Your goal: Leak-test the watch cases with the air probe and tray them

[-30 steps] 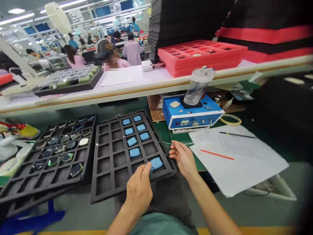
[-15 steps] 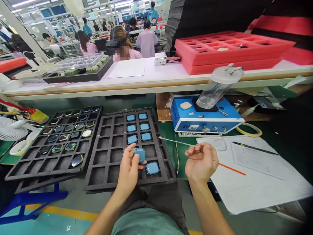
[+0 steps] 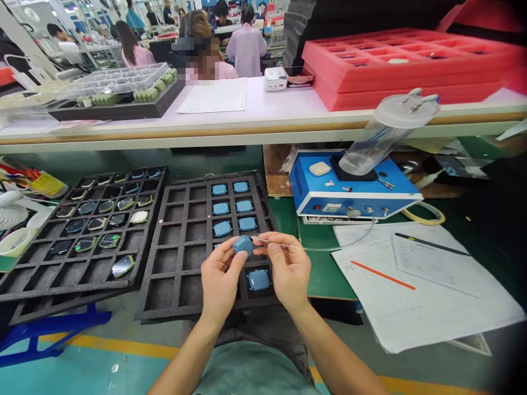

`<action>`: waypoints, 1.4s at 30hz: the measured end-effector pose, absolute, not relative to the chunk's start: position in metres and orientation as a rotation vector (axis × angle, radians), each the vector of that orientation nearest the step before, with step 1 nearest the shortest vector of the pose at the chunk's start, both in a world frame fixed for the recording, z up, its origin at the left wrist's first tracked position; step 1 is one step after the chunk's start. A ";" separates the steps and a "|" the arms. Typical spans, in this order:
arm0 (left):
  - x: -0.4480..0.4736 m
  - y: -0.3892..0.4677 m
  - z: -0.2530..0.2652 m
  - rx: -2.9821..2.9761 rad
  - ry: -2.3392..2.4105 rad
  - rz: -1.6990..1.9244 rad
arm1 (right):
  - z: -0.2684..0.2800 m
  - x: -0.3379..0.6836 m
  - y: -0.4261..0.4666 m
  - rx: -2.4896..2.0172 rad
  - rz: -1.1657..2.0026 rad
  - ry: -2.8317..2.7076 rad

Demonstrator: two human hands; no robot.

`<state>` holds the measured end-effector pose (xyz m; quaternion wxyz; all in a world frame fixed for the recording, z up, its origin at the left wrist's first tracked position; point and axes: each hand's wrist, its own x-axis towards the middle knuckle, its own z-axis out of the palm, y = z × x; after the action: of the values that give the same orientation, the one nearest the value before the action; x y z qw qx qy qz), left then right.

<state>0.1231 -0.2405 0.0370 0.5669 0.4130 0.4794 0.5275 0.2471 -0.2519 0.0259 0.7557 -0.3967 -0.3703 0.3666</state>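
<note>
My left hand [image 3: 220, 277] grips a blue watch case [image 3: 242, 245] between thumb and fingers, above the near part of a black foam tray [image 3: 158, 296]. Pinched in my right hand [image 3: 290, 269] is a thin clear tube [image 3: 325, 249], which runs back to a blue machine [image 3: 358, 203]. Its pale tip is at the right edge of the watch case; whether they touch I cannot tell. Two columns of similar blue cases sit in the tray's right compartments. One blue case [image 3: 259, 280] lies just below my right fingers. My hands partly hide the compartments beneath them.
A second black tray [image 3: 20, 282] with assorted watch cases lies to the left. A clear cylinder [image 3: 370, 142] leans on the machine. Papers [image 3: 424, 307], an orange stick [image 3: 382, 274] and a black pen [image 3: 432, 244] lie right. A shelf [image 3: 230, 129] crosses ahead, bearing red foam trays [image 3: 370, 82].
My right hand has moved left, bringing the tube's tip from the right side to the watch case. My left hand has turned the case slightly and raised it a little. The view has shifted.
</note>
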 end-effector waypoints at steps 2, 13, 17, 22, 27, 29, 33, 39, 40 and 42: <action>0.126 -0.241 0.035 0.962 1.171 1.232 | 0.024 0.247 -0.254 -0.893 0.756 -0.824; 0.131 -0.240 0.030 1.024 1.296 1.239 | 0.022 0.253 -0.260 -0.960 0.726 -0.934; 0.132 -0.241 0.031 1.035 1.319 1.231 | 0.022 0.254 -0.260 -0.967 0.742 -0.914; 0.135 -0.240 0.033 1.064 1.305 1.213 | 0.022 0.256 -0.261 -0.970 0.759 -0.851; 0.143 -0.238 0.035 1.133 1.283 1.189 | 0.017 0.260 -0.264 -0.954 0.737 -0.805; 0.145 -0.238 0.035 1.155 1.275 1.181 | 0.015 0.261 -0.264 -0.960 0.730 -0.796; 0.149 -0.238 0.035 1.187 1.288 1.177 | 0.012 0.264 -0.265 -0.960 0.718 -0.790; 0.149 -0.237 0.034 1.205 1.304 1.159 | 0.010 0.265 -0.266 -0.980 0.699 -0.796; 0.149 -0.237 0.034 1.203 1.310 1.160 | 0.010 0.265 -0.266 -0.987 0.700 -0.794; 0.149 -0.237 0.034 1.199 1.322 1.159 | 0.010 0.265 -0.265 -0.997 0.707 -0.790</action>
<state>0.1489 -0.2368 0.0343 0.4853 0.4927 0.5431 0.4762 0.2651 -0.2655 0.0097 0.7466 -0.4557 -0.3613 0.3231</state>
